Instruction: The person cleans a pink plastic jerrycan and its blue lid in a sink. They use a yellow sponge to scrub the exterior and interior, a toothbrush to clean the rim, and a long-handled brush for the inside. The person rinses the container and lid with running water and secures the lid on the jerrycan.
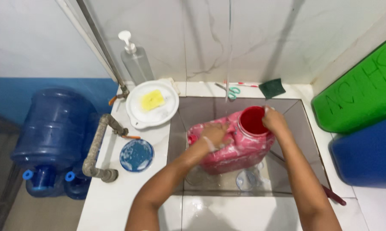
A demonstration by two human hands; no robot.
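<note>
Scrubbing the soapy red jug [233,147] tilted in the sink [193,115], I pressed my left hand [214,136] flat on its side while my right hand [275,120] gripped the rim — better turning it slowly, holding firm against slipping

The red plastic jug [231,145] looks wet and soapy, glossy under foam. The white tiled counter [116,192] gleams smooth. Far left, a white plastic dish [135,115] holds a matt yellow sponge [152,100].
</note>
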